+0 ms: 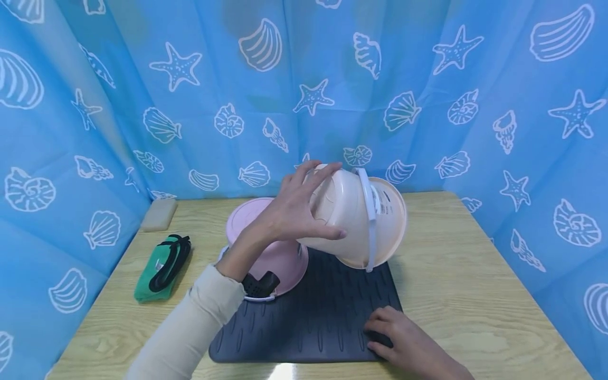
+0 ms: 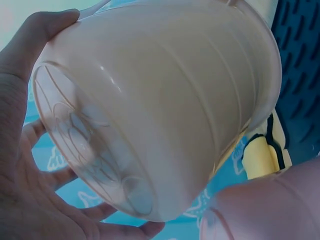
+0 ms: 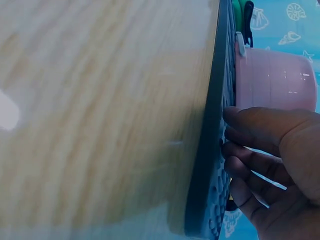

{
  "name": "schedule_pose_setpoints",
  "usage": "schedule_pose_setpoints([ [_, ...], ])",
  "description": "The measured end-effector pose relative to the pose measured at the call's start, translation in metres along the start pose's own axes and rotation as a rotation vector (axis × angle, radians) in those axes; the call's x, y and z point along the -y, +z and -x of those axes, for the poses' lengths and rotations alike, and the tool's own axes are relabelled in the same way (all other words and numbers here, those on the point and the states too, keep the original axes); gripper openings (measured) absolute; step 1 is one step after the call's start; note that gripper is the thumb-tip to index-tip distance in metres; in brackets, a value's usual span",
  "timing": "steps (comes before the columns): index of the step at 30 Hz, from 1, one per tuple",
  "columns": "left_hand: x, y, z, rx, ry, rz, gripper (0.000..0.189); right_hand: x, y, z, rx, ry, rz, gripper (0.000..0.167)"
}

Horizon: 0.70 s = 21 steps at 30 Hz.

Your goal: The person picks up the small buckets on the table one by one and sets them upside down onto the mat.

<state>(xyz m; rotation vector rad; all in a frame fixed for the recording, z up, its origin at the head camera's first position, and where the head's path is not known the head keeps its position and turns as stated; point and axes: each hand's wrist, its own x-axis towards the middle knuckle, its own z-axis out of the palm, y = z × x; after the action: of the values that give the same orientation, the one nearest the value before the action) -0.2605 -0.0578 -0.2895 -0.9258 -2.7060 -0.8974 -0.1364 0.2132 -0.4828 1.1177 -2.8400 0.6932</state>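
A cream bucket [image 1: 342,214] is tipped on its side above the dark ribbed mat [image 1: 328,316], its mouth facing right and a pale handle across its side. My left hand [image 1: 299,206] grips it around the base, thumb on one side and fingers spread along the bottom edge [image 2: 92,190]. Upside down on the mat stands a pink bucket [image 1: 287,264], partly behind my left forearm. My right hand [image 1: 396,338] is at the mat's front right corner. In the right wrist view its loosely bent fingertips [image 3: 232,150] touch the mat, with nothing held.
On the left of the wooden table [image 1: 456,295] lies a green folded item [image 1: 154,274] with black straps. Behind it is a beige block [image 1: 159,215]. A yellow object [image 2: 260,157] with black edging shows past the cream bucket. Blue shell-print curtains [image 1: 304,95] surround the table.
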Motion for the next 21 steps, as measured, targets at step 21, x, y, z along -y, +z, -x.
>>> schedule_pose_setpoints([
  [21,-0.002,0.014,-0.014,0.146,0.001,-0.142,0.109,0.002,0.005,0.006,-0.05,0.023,-0.058,0.01],
])
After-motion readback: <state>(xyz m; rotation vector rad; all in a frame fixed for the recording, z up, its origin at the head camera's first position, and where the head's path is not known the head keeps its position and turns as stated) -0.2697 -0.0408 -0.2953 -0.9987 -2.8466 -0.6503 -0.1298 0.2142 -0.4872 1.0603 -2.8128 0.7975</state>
